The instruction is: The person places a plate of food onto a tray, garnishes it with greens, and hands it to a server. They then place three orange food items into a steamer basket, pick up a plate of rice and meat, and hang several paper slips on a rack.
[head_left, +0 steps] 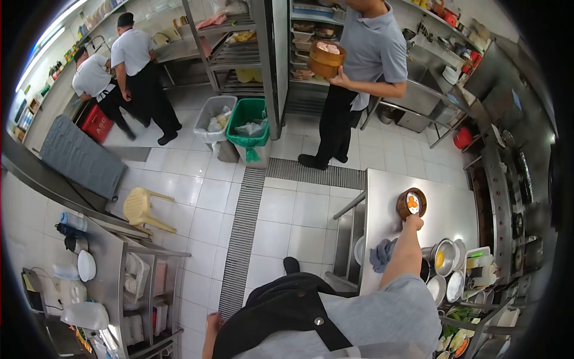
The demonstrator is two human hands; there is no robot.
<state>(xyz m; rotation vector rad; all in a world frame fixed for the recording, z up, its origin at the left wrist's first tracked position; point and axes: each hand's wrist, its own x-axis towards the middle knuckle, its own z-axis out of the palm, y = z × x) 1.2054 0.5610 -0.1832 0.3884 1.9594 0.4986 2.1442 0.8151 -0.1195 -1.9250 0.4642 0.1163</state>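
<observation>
My right hand (pixel 414 222), at the end of an outstretched arm, grips the near rim of a small round bamboo steamer basket (pixel 402 209) on the steel table (pixel 382 185). Inside the basket lies white food topped with orange pieces (pixel 412 202). A crumpled grey-blue cloth (pixel 381 254) is on the table, left of my forearm. My left hand (pixel 213 323) hangs low beside my dark apron, over the tiled floor; its fingers are too small and partly hidden to read.
Several metal bowls (pixel 444 257) crowd the table's right side. Ahead, a co-worker (pixel 373 54) holds a stacked bamboo steamer (pixel 327 58). Two more people (pixel 131 51) stand at the far left. Grey and green bins (pixel 248 122), a yellow stool (pixel 143 206) and a floor drain (pixel 242 239) lie left.
</observation>
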